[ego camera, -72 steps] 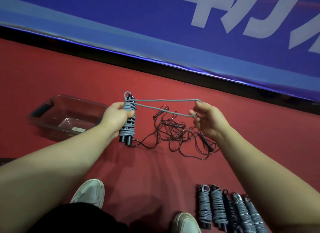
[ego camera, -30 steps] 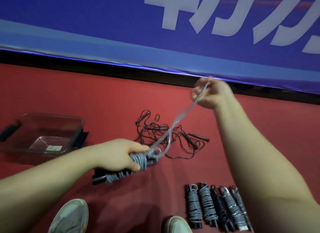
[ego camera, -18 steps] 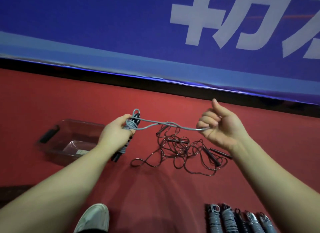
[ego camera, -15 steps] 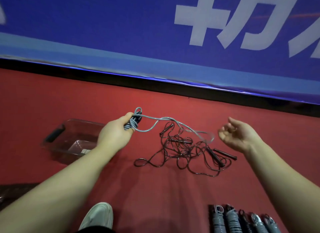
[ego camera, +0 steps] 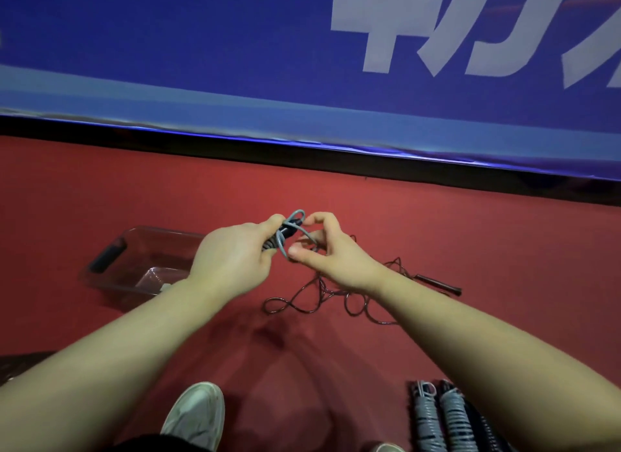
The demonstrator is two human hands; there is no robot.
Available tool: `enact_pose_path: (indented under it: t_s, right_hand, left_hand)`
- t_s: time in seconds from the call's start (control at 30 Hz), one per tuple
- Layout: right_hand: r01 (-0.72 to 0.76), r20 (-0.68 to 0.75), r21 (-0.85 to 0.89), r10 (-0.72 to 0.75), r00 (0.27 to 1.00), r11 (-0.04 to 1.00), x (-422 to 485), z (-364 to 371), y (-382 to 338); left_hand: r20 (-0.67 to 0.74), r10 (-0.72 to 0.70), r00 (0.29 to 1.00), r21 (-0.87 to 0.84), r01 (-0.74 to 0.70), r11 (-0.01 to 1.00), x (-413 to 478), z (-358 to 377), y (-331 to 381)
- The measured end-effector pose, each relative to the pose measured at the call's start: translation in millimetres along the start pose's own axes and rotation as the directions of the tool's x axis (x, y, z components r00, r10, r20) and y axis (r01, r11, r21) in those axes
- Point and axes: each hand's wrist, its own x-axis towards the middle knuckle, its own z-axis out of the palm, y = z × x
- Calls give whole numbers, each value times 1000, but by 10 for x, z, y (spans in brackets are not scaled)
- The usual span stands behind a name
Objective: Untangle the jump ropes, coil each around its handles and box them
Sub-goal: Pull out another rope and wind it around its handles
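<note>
Over the red floor (ego camera: 470, 236), the left hand (ego camera: 232, 260) grips a coiled grey jump rope (ego camera: 285, 231) steady while the right hand (ego camera: 332, 253), curled, pinches its last loop, apparently to tuck it in.

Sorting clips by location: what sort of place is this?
Probably an indoor sports hall or gym: red sports-type floor, a long blue banner with large white lettering along its edge, coiled jump ropes laid in a row and a tangled rope nearby.
</note>
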Motion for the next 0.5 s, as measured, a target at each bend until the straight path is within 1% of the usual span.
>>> enact_pose_path:
  t_s: [0.1, 0.17, 0.2, 0.23, 0.3, 0.33, 0.37, 0.4, 0.43, 0.5]
  right_hand:
    - [-96, 130, 269, 63, 989, 958, -9, 19, -12]
    - [-178, 159, 340, 130, 979, 924, -13, -40, -7]
    - [-215, 140, 314, 179, 974, 925, -18, -108, 3]
    - [-235, 105, 231, 216, 971, 944, -34, -196, 24]
    - [-233, 37, -31, 235, 971, 972, -80, -351, 115]
    - [-232, 17, -135, 236, 972, 963, -108, -399, 190]
    - [-252, 4, -196, 257, 966, 948, -117, -423, 270]
    - [-289, -16, -208, 292, 956, 935, -122, -429, 354]
    - [-340, -41, -169, 338, 940, 925, -127, -429, 435]
    - [-410, -108, -67, 402, 909, 910, -139, -447, 582]
  left_hand:
    - [8, 0, 1000, -50, 1, 999, 4, -12, 2]
    - [9, -25, 1000, -72, 26, 997, 21, -19, -40]
    - [13, -46, 999, -64, 47, 997, 25, -28, -78]
    - [10, -74, 997, -59, 74, 996, 24, -43, -123]
    - [-17, -120, 993, -73, 118, 990, 11, -83, -196]
    - [-31, -117, 993, -92, 114, 989, -3, -83, -202]
    - [-43, -108, 993, -117, 102, 988, -5, -79, -188]
    - [-48, -113, 992, -167, 104, 981, 9, -86, -165]
    - [-30, -140, 990, -253, 128, 959, 40, -99, -140]
    - [73, -184, 980, -452, 197, 870, 87, -87, -74]
